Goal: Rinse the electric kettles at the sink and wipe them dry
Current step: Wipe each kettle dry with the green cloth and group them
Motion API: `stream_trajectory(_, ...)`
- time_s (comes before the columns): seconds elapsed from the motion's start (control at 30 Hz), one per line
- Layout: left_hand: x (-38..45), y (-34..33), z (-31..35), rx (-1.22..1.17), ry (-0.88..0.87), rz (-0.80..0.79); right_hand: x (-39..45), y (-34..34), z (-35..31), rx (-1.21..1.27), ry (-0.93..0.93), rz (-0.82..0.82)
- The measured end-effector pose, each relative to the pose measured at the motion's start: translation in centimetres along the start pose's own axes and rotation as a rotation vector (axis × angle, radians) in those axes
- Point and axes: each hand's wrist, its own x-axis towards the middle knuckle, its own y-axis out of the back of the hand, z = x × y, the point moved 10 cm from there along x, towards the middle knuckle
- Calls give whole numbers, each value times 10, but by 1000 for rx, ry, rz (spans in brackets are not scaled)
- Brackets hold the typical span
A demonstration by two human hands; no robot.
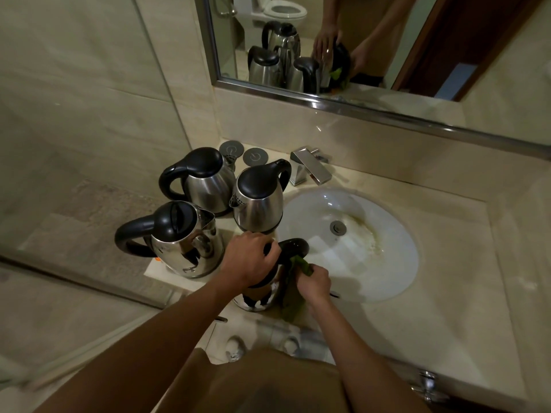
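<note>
just below the middle of the frame the left hand (249, 257) curls over the black top of the held kettle (262, 289), fingers bent round its lid end, while the right hand (314, 283) clenches a green cloth (293, 293) against the kettle's right side. this kettle stands at the near left rim of the white sink (372, 263), its long axis roughly upright and leaning a little toward the lower frame edge, its black top toward the upper right; which way its spout points cannot be told, as the hands and cloth cover it. three more steel kettles stand upright on the counter (447, 308) at centre left: the front kettle (179, 239) with its handle to the left and spout to the upper right, the back kettle (202, 180) with its handle to the left, and the sink-side kettle (259, 198) with its spout to the left and handle to the upper right. a chrome faucet (311, 166) sits above the sink, and a mirror (357, 46) fills the upper right.
</note>
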Motion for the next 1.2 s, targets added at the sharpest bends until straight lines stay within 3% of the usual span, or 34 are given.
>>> stream_trajectory(0.17, 2, -6, 0, -18, -25, -47, -10, 35, 1, 152, 19, 169)
stream_trajectory(0.3, 1, -3, -1, -55, -1, -33, -34, 62, -34, 314, 208, 314)
stream_trajectory(0.4, -2, 1, -6, -177, 69, 6, -51, 66, -73, 340, 429, 290)
stream_trajectory(0.47, -5, 3, -12, -305, 119, 63, -59, 52, -102, 223, 603, 219)
stream_trajectory(0.53, -9, 1, -21, -446, 172, 131, -64, 24, -121, -71, 732, 161)
stream_trajectory(0.67, -14, 11, -32, -509, 298, 239, -72, -14, -139, -608, 945, 274)
stream_trajectory(0.77, -18, 14, -32, -395, 371, 226, -55, -26, -142, -762, 913, 190)
stream_trajectory(0.87, -18, 13, -30, -277, 401, 191, -36, -25, -144, -734, 812, 57)
stream_trajectory(0.97, -17, 14, -29, -241, 393, 161, -12, -19, -133, -579, 658, -38)
stream_trajectory(1.1, -15, 9, -31, -288, 366, 148, 5, -6, -109, -143, 394, -163)
stream_trajectory(1.2, -12, 9, -28, -293, 322, 126, 1, -4, -107, -68, 390, -190)
